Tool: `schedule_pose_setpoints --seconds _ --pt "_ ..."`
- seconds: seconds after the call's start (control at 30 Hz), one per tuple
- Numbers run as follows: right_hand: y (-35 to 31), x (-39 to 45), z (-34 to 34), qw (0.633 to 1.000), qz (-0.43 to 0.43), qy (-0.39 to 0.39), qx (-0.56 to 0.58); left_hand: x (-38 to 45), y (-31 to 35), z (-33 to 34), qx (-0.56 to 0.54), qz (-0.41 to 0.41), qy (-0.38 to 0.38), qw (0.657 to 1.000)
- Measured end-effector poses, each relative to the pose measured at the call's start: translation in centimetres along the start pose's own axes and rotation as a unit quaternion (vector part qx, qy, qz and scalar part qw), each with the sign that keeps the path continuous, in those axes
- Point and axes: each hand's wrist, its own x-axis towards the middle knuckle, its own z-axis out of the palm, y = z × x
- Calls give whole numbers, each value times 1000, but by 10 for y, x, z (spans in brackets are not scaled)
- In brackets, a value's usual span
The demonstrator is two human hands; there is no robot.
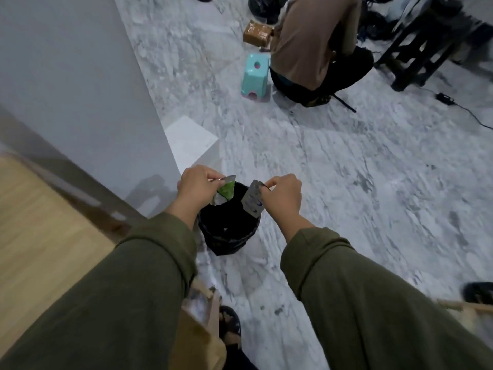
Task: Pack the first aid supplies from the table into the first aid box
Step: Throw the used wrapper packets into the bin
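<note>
Above the black-lined bin (229, 231), the left hand (196, 184) is pinching a green-and-silver wrapper piece (226, 188); the right hand (282, 192) is pinching a silver-blue wrapper piece (252, 202), both hanging directly over its mouth.

Glossy foil wrapper pieces (253, 200), a shiny black plastic bin liner (226, 236), polished marble floor (346, 182).

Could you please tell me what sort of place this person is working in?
Probably an indoor room used as a casual workspace, perhaps in a home or studio: a marble-patterned floor, a bin lined with a black bag, a small turquoise plastic stool, and cables trailing beside another person crouching nearby.
</note>
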Motion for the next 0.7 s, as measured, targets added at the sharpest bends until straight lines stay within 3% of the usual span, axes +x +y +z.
schedule_pose_setpoints --seconds 0.27,0.43,0.7 --pt "23 49 59 998 4 -68 -19 52 -36 46 29 -25 -33 999" --pt "30 57 85 988 8 -150 -35 64 -55 60 126 -37 -91 987" --pt "0 36 44 980 -22 -182 -75 35 -39 26 163 -42 -106 980"
